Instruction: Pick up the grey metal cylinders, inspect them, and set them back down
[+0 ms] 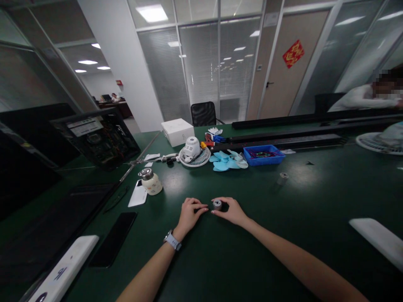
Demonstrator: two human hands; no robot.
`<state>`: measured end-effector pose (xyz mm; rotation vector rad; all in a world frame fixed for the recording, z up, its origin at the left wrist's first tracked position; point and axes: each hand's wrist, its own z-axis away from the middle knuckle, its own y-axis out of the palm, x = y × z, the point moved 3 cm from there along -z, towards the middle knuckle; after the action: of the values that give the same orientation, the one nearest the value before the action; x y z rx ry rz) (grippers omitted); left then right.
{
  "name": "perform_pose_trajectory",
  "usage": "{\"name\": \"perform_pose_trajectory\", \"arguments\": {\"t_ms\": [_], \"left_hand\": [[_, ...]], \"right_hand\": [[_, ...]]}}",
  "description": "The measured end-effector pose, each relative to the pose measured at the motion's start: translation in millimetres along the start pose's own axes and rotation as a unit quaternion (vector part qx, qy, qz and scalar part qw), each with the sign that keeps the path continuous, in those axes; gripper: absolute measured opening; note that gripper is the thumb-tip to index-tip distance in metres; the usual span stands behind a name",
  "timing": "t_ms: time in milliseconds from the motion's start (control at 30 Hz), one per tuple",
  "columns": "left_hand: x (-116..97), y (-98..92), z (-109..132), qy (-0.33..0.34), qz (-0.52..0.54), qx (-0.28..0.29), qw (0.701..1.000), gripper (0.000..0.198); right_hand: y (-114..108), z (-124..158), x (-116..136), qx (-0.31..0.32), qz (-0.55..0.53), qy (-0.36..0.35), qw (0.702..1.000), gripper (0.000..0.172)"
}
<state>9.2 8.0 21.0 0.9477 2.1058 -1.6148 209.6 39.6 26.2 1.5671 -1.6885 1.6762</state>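
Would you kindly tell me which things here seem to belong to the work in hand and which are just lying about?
Seemingly part of the work:
small metal cylinder, between the fingers of the right hand;
possibly the similar metal cylinder standing farther off;
perhaps the light-blue fan blades.

Probably just lying about:
cream bottle with metal lid;
black phone;
white box.

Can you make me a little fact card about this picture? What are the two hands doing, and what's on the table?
right hand: thumb and fingers on either side of a small metal cylinder
left hand: thumb and fingertips close together, beside the cylinder; too small to tell if they hold anything
left wrist: watch
table: dark green
toward the left: cream jar, black phone
farther back: white box, light-blue fan blades, blue tray
toward the right: another metal cylinder
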Motion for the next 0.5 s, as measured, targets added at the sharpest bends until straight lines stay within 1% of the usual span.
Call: {"name": "perform_pose_trajectory", "arguments": {"t_ms": [67, 133, 233, 333, 400, 500], "left_hand": [[-1, 0.2, 0, -0.005, 0.001, 0.002, 1.0, 0.023], [-1, -1.8, 0, -0.016, 0.022, -0.016, 0.999, 0.029], [4, -5.9, 0, -0.061, 0.084, -0.086, 0.991, 0.033], [12, -7.4, 2, -0.1, 0.129, -0.145, 0.976, 0.031], [15, -7.4, 3, -0.111, 0.14, -0.157, 0.971, 0.027], [15, -6.4, 4, -0.128, 0.15, -0.143, 0.97, 0.023]], "right_hand": [[-1, 0, 0, -0.001, -0.005, -0.005, 1.0, 0.047], [-1, 1, 1, -0.002, -0.011, -0.009, 1.0, 0.053], [-3, 2, 2, -0.005, -0.03, -0.005, 1.0, 0.058], [-3, 2, 1, -0.007, -0.038, 0.005, 0.999, 0.049], [-3, 2, 0, -0.005, -0.04, 0.016, 0.999, 0.043], [-2, 2, -3, 0.0, -0.076, 0.052, 0.996, 0.043]]}}
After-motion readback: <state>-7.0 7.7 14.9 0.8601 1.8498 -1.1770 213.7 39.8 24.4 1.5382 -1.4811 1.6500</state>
